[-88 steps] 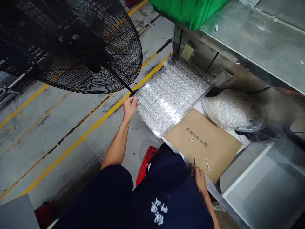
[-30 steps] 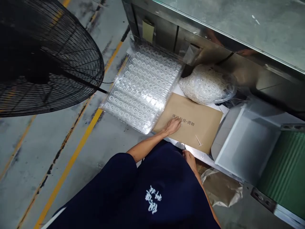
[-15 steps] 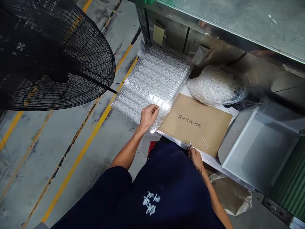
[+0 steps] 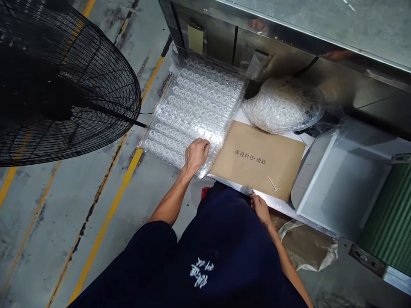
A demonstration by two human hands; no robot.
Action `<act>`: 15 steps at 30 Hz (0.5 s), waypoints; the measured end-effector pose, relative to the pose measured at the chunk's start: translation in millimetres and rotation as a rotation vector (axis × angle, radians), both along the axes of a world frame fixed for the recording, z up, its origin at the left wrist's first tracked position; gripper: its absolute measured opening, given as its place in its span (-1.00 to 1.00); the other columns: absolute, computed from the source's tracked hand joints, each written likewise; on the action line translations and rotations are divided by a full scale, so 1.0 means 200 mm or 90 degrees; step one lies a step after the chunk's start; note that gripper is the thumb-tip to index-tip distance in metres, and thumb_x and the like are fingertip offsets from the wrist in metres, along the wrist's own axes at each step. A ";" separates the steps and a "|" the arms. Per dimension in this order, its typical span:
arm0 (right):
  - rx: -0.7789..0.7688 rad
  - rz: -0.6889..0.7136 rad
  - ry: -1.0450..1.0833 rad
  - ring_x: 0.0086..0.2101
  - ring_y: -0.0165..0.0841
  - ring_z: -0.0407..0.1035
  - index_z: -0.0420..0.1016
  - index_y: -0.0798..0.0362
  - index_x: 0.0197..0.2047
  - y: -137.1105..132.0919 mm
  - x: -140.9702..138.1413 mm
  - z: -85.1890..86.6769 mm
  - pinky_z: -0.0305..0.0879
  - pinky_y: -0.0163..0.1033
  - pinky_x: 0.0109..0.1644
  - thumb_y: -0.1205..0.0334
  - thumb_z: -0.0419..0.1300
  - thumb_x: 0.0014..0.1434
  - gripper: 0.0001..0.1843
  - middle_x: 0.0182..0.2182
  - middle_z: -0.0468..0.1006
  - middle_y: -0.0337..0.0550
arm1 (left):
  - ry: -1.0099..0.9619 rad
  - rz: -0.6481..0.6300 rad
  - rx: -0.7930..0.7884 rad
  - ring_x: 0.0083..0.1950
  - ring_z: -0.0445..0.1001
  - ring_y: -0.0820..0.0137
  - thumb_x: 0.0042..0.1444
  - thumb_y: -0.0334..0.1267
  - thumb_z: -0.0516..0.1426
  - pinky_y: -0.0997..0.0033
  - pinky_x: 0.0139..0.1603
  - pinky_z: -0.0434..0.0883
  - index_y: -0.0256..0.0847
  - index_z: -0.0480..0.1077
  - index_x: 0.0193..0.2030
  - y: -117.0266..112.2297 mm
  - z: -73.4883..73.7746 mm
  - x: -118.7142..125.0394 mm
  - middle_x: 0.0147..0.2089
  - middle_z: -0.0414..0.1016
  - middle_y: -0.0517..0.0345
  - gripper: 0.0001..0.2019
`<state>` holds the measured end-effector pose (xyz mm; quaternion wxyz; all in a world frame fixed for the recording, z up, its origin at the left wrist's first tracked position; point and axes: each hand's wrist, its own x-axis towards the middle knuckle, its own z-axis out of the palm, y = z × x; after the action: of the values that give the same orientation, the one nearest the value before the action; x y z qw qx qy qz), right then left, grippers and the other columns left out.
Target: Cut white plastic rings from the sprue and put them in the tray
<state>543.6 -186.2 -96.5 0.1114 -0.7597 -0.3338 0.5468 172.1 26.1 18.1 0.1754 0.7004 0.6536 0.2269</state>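
Observation:
My left hand (image 4: pixel 196 155) hovers at or on the near right corner of a clear plastic tray (image 4: pixel 203 172), its thumb and fingers pinched together; whatever lies between them is hidden. Rows of small white rings (image 4: pixel 183 111) fill the tray. Low at the near edge of a brown cardboard sheet (image 4: pixel 244 143), my right hand (image 4: pixel 260 208) is closed round a slim tool with a thin dark metal tip (image 4: pixel 252 191); its kind is unclear. A thin white plastic scrap (image 4: pixel 272 183) lies on the cardboard.
Behind the cardboard sits a clear bag (image 4: pixel 284 107) full of white rings. A grey chute-like bin (image 4: pixel 346 188) and green ribbed belt (image 4: pixel 385 214) stand at right. A large black fan (image 4: pixel 105 94) is at left, a metal bench (image 4: pixel 305 21) at the back.
The view has shifted slightly, so the fan, tray and cardboard appear further left. My left hand stays pinched at the tray; my right hand keeps its tool near the cardboard's edge.

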 end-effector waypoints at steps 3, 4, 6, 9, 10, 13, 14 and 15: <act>0.004 0.011 0.001 -0.27 -0.26 0.39 0.50 0.16 -0.03 0.01 -0.01 0.00 0.26 -0.16 -0.14 -0.29 -0.03 0.41 -0.36 -0.21 0.49 -0.04 | -0.004 -0.001 -0.002 -0.17 0.46 0.40 0.40 -0.30 0.08 0.29 -0.23 0.22 -0.25 0.58 -0.06 0.01 0.01 0.00 -0.12 0.49 0.16 -0.77; 0.007 0.012 0.000 -0.26 -0.26 0.39 0.49 0.15 -0.06 0.02 -0.02 0.00 0.26 -0.16 -0.14 -0.30 -0.04 0.41 -0.36 -0.21 0.50 -0.04 | -0.008 0.000 0.000 -0.17 0.47 0.40 0.40 -0.30 0.08 0.30 -0.23 0.23 -0.26 0.57 -0.06 0.01 0.01 0.00 -0.11 0.49 0.16 -0.78; 0.012 0.013 0.000 -0.27 -0.26 0.40 0.47 0.15 -0.08 0.03 -0.03 0.01 0.27 -0.16 -0.14 -0.32 -0.04 0.41 -0.35 -0.21 0.50 -0.03 | -0.016 0.007 0.003 -0.14 0.48 0.39 0.41 -0.28 0.08 0.30 -0.23 0.24 -0.26 0.55 -0.07 0.01 0.02 0.00 -0.11 0.49 0.16 -0.79; 0.018 0.016 -0.001 -0.28 -0.27 0.39 0.48 0.15 -0.06 0.05 -0.03 0.02 0.27 -0.16 -0.16 -0.32 -0.04 0.41 -0.34 -0.22 0.49 -0.04 | -0.013 0.007 0.001 -0.14 0.48 0.37 0.41 -0.29 0.08 0.29 -0.23 0.23 -0.26 0.54 -0.11 0.00 0.02 0.00 -0.12 0.49 0.14 -0.80; 0.019 0.018 0.000 -0.28 -0.27 0.39 0.48 0.15 -0.05 0.06 -0.03 0.02 0.27 -0.16 -0.16 -0.32 -0.04 0.42 -0.35 -0.22 0.49 -0.04 | -0.007 0.004 -0.002 -0.13 0.49 0.37 0.40 -0.30 0.08 0.28 -0.23 0.23 -0.26 0.54 -0.12 0.00 0.02 0.00 -0.13 0.48 0.14 -0.81; 0.024 0.026 0.003 -0.29 -0.27 0.39 0.50 0.16 -0.03 0.07 -0.02 0.01 0.27 -0.17 -0.17 -0.30 -0.05 0.42 -0.34 -0.23 0.48 -0.05 | 0.006 0.000 -0.007 -0.11 0.49 0.35 0.39 -0.30 0.12 0.28 -0.20 0.24 -0.23 0.54 -0.03 -0.01 0.01 0.00 -0.12 0.47 0.15 -0.83; 0.025 0.028 0.002 -0.29 -0.27 0.39 0.50 0.17 -0.02 0.07 -0.02 0.01 0.27 -0.16 -0.17 -0.31 -0.05 0.43 -0.33 -0.23 0.48 -0.05 | 0.007 -0.002 -0.007 -0.11 0.48 0.35 0.39 -0.30 0.13 0.28 -0.20 0.24 -0.22 0.54 0.02 -0.01 0.01 0.00 -0.12 0.47 0.15 -0.82; 0.026 0.028 0.000 -0.29 -0.27 0.40 0.51 0.17 -0.01 0.07 -0.02 0.01 0.26 -0.16 -0.17 -0.32 -0.06 0.43 -0.32 -0.23 0.49 -0.05 | 0.006 -0.004 -0.005 -0.12 0.47 0.36 0.39 -0.29 0.14 0.29 -0.20 0.24 -0.22 0.53 0.06 -0.01 0.01 -0.01 -0.11 0.47 0.15 -0.80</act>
<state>538.9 -171.8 -95.2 0.1145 -0.7497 -0.3617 0.5423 170.6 24.6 19.1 0.1758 0.7028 0.6532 0.2201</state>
